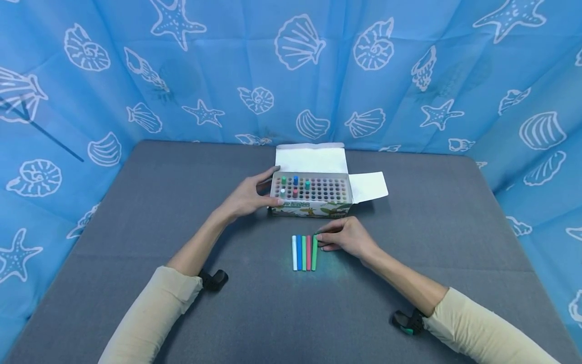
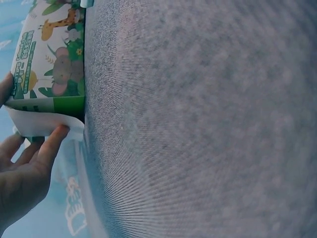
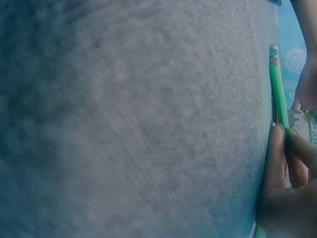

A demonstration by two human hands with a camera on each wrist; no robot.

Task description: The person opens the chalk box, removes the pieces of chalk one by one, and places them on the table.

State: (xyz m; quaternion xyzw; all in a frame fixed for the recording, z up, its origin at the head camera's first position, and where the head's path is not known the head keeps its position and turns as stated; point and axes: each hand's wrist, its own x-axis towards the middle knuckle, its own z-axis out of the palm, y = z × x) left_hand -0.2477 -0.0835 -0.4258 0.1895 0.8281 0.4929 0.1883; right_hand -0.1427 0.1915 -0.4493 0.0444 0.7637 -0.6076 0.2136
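Observation:
My left hand (image 1: 245, 196) grips the left end of an open chalk box (image 1: 313, 210), its thumb at the front edge. In the left wrist view its fingers press on a white side flap (image 2: 42, 123) of the box. A few chalk sticks, green, blue, white and red, stand in the box's grid of holes. My right hand (image 1: 352, 237) pinches the far end of a green chalk stick (image 1: 314, 257). That stick is rightmost in a row on the table beside a red (image 1: 308, 253), another green (image 1: 303, 254), a blue (image 1: 298, 254) and a white stick (image 1: 294, 254).
The box's white lid (image 1: 311, 159) stands raised at the back, and a white flap (image 1: 369, 187) sticks out to the right. Grey cloth covers the table (image 1: 432, 217). A blue shell-patterned curtain (image 1: 218, 65) hangs along the back and sides.

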